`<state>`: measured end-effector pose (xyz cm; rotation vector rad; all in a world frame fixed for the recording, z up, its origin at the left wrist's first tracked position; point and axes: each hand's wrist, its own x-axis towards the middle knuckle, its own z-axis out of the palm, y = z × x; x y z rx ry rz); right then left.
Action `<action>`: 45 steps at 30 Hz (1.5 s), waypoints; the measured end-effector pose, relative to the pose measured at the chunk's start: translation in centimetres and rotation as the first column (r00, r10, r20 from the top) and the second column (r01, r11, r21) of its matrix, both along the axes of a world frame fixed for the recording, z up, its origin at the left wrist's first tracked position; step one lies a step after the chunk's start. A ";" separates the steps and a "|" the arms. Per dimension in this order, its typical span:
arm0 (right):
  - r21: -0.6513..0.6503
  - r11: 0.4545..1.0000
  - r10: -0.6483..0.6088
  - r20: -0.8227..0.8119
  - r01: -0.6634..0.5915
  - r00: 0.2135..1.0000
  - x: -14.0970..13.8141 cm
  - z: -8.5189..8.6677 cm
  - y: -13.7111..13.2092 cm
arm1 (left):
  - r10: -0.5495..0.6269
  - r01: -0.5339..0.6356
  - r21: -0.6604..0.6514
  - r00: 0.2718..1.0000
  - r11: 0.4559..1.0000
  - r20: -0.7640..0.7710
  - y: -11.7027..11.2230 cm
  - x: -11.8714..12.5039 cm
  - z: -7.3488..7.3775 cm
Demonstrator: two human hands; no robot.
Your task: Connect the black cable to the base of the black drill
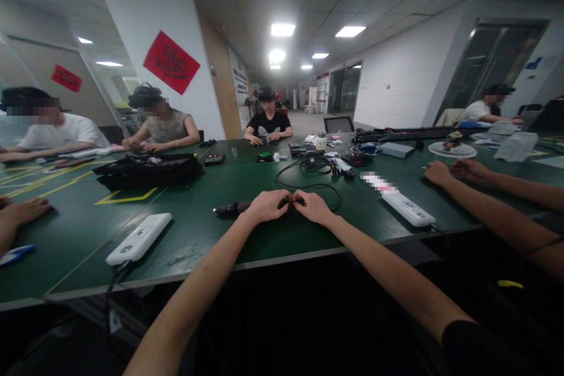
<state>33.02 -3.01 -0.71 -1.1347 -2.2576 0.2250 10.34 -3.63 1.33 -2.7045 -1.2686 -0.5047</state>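
Note:
Both my arms reach forward over the green table [189, 229]. My left hand [267, 205] is closed round a dark, pen-shaped tool [231, 208] whose tip points left. My right hand [312, 207] is closed too, pinching the black cable [308, 179] where it meets the tool's rear end. The two hands touch at the knuckles. The cable loops away across the table behind them.
A white power strip [138, 238] lies front left and another [408, 208] to the right. A black bag [147, 170] sits left of centre. A co-worker's hands [453, 171] rest at right, another hand [24, 210] at left. Several people sit around the far side.

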 end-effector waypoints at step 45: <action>0.068 0.994 0.098 -0.097 -0.091 0.990 0.4 -1.2 1.5 | 0.030 -0.030 0.017 1.000 0.999 0.010 0.2 0.1 -0.4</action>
